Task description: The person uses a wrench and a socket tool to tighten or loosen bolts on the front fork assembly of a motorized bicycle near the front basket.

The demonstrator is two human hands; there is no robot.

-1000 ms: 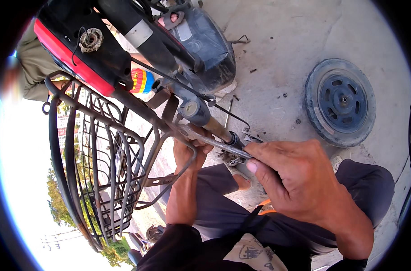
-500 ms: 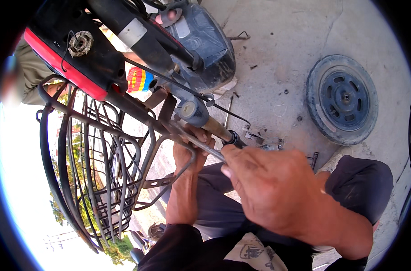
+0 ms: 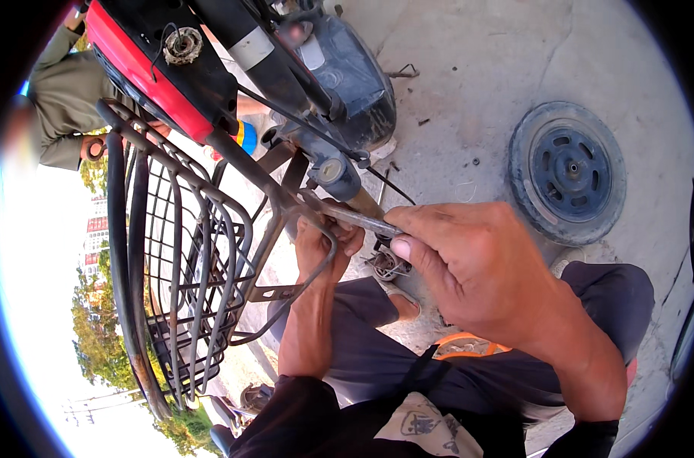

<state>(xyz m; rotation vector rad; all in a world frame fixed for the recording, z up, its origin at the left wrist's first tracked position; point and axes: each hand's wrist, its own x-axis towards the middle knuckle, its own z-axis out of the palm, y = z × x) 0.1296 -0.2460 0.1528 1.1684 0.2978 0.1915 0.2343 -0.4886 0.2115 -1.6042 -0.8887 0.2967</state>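
My right hand (image 3: 484, 282) grips a long metal wrench (image 3: 362, 221), thumb along its near end; its far end rests at the black bracket where the wire basket (image 3: 186, 275) joins the bike front. My left hand (image 3: 324, 248) is curled beneath that bracket and the wrench, holding something I cannot make out. Beside both hands are the grey fork tube (image 3: 368, 200) and a black cable (image 3: 293, 122). Above them is the black-and-red body panel (image 3: 141, 53).
A detached wheel (image 3: 572, 169) lies on the concrete floor (image 3: 499, 69) at right, with small loose metal pieces nearby. A grey-blue plastic housing (image 3: 358, 84) stands behind the fork. Another person's sleeve (image 3: 64, 130) is at upper left. An orange object (image 3: 473, 343) shows below my right hand.
Since half a second ago my right hand and the wrench's near end have risen in the picture. The basket and panel appear shifted right and the wheel slightly left.
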